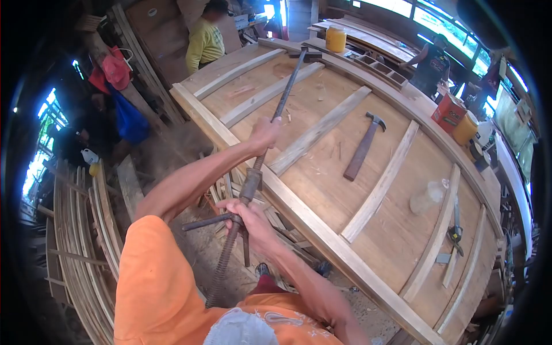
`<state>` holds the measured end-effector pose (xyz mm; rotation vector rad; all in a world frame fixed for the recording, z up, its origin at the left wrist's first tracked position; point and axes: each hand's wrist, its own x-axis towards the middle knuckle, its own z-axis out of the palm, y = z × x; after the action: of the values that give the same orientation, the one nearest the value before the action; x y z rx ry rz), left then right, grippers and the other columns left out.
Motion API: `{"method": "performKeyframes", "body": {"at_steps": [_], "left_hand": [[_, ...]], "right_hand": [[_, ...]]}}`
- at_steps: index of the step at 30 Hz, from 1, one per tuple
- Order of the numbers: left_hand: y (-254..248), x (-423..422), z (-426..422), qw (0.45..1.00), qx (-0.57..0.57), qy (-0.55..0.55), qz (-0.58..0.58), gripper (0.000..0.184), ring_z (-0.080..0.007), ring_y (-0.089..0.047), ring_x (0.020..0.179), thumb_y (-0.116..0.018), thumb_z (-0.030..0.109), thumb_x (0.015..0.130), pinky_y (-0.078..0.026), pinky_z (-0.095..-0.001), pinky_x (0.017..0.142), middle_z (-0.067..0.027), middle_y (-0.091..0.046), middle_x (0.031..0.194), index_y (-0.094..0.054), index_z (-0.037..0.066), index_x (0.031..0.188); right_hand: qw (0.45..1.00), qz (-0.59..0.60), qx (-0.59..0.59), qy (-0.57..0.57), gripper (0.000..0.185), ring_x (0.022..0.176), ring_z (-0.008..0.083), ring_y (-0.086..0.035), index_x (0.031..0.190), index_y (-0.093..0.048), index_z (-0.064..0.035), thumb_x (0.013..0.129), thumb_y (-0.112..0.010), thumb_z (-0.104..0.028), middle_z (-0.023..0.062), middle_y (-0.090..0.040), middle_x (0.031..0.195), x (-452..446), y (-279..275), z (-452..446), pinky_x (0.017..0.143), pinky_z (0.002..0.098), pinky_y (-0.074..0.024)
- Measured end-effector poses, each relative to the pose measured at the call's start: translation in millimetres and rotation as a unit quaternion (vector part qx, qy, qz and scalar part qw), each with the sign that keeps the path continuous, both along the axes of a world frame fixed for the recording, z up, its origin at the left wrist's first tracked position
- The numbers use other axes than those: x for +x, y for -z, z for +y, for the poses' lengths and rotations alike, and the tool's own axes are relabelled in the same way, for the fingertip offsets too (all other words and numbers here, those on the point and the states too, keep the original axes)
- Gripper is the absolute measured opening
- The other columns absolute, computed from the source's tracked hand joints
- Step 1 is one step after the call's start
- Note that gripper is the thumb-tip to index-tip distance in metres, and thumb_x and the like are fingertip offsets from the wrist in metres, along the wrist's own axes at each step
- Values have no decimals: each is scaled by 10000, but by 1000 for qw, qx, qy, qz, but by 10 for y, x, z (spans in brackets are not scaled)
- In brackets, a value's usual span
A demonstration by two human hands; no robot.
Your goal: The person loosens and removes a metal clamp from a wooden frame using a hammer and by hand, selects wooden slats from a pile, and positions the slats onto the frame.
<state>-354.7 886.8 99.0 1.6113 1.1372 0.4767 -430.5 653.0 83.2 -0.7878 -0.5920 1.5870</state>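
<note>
A long metal bar clamp [251, 183] lies across the near edge of a wooden panel frame [310, 221]. Its far jaw [305, 55] rests by the frame's far rail. My left hand [265, 134] is wrapped around the clamp's bar above the panel. Nearer my body, my right hand [253, 221] grips the clamp by its cross handle, at the top of the threaded screw [221, 267]. Part of the right hand's grip is hidden behind the metal. A claw hammer [364, 146] lies on the panel between two wooden slats, to the right of my hands.
On the panel lie a clear jar [428, 197] and a tool with a yellow part [456, 233]. Yellow containers [336, 39] and a red tin [448, 112] stand along the far side. Two people [206, 40] are beyond the panel. Long timber strips [80, 247] stack at left.
</note>
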Motion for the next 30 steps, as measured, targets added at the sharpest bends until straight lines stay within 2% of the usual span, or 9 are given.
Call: {"method": "performKeyframes", "body": {"at_steps": [5,7,9,12,14,15,17,28,30], "left_hand": [[107,-34,202,1000,7,-8,5,376,-77,-397,480,-550,343,1088,-313,-275,396,17,-474,663,-548,61,841],[204,22,350,999,44,-25,21,392,-84,-424,481,-560,342,1079,-339,-275,404,10,-492,655,-545,64,803],[308,68,539,999,42,-22,12,388,-95,-441,480,-573,343,1068,-361,-280,415,2,-505,653,-554,64,800],[485,153,712,996,83,-16,34,355,-101,-436,492,-589,385,1058,-366,-292,417,24,-489,648,-582,109,834],[851,40,1011,986,145,55,63,295,-79,-399,498,-575,411,1064,-326,-263,416,70,-449,626,-637,155,930],[262,49,397,959,176,222,-8,265,-51,-364,486,-556,374,1081,-287,-235,415,97,-419,616,-637,162,945],[330,211,507,994,2,96,50,260,-34,-361,475,-540,354,1097,-301,-235,404,106,-399,617,-583,172,917],[701,900,64,980,125,20,153,336,-149,-551,447,-518,277,1083,-439,-324,412,-49,-564,617,-523,35,849],[614,866,-50,970,165,32,177,396,-174,-601,462,-531,291,1083,-470,-352,433,-75,-597,616,-516,25,790]], "right_hand": [[896,-442,5,-33,703,1140,387,-650,1480,-491,79,1106,-453,-515,225,-695,1162,692,-683,-1128,1025,459,-468],[894,-422,3,-155,668,1229,376,-677,1585,-421,-1,1099,-535,-444,241,-705,1316,1365,-1156,-1791,1062,362,-499],[904,-404,-42,-138,560,1058,271,-762,1501,-558,-6,1049,-671,-317,202,-765,1212,1991,-1638,-2296,979,354,-564],[890,-429,-48,148,580,957,252,-779,1375,-639,61,1033,-675,-405,153,-788,972,2906,-1650,-2875,921,376,-596],[839,-513,-71,167,541,832,203,-736,1265,-699,43,1046,-641,-448,95,-754,881,3839,-1677,-3028,825,338,-581],[765,-597,-107,217,497,781,154,-685,1211,-713,27,1064,-616,-438,85,-750,894,4134,-1775,-2991,785,310,-553],[714,-649,-49,256,493,756,104,-648,1167,-722,11,1064,-612,-459,56,-740,877,4903,-1904,-2960,734,271,-527],[672,-680,-150,252,369,778,172,-729,1082,-720,-12,1054,-627,-369,90,-761,900,8297,-282,-2335,694,302,-576],[453,-855,-162,196,480,1048,322,-738,1280,-673,32,1003,-687,-361,215,-753,1157,8531,7,-2324,914,410,-582]]}}
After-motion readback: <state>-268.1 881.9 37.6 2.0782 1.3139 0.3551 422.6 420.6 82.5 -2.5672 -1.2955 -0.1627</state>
